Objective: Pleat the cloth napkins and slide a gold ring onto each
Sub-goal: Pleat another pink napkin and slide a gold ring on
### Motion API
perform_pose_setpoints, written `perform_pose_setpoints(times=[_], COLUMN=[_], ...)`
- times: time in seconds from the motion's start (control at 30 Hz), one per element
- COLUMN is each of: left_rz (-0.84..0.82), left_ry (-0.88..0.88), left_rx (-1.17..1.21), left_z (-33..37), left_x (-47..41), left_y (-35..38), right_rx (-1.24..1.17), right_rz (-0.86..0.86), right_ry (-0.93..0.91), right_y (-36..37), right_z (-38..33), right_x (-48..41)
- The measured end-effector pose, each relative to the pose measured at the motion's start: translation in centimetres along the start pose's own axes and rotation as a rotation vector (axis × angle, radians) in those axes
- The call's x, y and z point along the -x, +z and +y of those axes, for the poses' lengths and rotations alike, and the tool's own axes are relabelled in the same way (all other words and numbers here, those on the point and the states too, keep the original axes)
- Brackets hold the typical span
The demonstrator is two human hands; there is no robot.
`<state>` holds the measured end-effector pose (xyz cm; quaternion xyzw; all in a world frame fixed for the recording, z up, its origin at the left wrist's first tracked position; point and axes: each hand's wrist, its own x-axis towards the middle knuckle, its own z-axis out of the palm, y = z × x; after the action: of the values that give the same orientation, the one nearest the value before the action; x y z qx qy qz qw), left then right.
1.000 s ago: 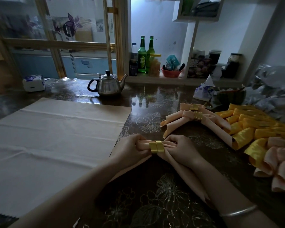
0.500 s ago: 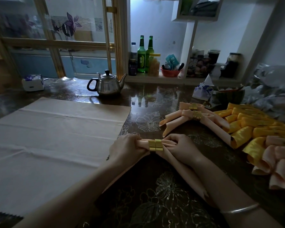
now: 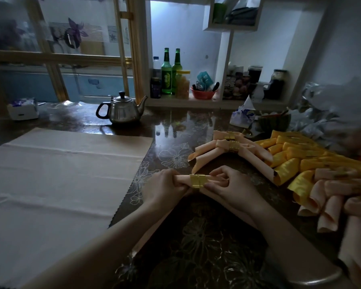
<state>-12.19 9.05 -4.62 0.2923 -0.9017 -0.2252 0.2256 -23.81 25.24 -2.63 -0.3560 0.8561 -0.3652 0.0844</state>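
A pleated peach napkin (image 3: 183,179) lies across the dark table in front of me with a gold ring (image 3: 197,180) around its middle. My left hand (image 3: 165,187) grips the napkin just left of the ring. My right hand (image 3: 229,187) pinches the napkin on the ring's right side, its fingers curled. Two finished peach napkins (image 3: 208,151) with gold rings (image 3: 233,146) lie farther back, right of centre.
A flat peach cloth (image 3: 56,180) covers the table's left half. Rolled yellow napkins (image 3: 296,155) and peach napkins (image 3: 331,197) pile up at the right. A steel teapot (image 3: 123,110), a tissue pack (image 3: 23,108) and a shelf with green bottles (image 3: 171,71) stand at the back.
My right hand's fingers have lifted and curled more beside the ring. The napkin and ring stay in about the same place.
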Motion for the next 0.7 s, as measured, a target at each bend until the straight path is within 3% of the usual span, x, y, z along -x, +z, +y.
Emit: perform_pose_setpoints(times=[0.23,0.5,0.7], left_rz=[-0.012,-0.115,-0.045], left_ry=[-0.01,-0.045,-0.04], left_rx=[0.1,0.364,0.27], left_z=[6.4,10.7,10.4], left_x=[-3.2,-8.0,-10.5], left_y=[2.7,7.5,9.5], right_rx=[-0.007,0.142,0.174], right_rz=[0.139,0.323,0.367], right_ry=[0.062,0.061,0.013], right_y=[-3.7,-5.7,-4.7], right_z=[4.1,7.6,9.7], right_x=[-2.6,-8.1,-10.0])
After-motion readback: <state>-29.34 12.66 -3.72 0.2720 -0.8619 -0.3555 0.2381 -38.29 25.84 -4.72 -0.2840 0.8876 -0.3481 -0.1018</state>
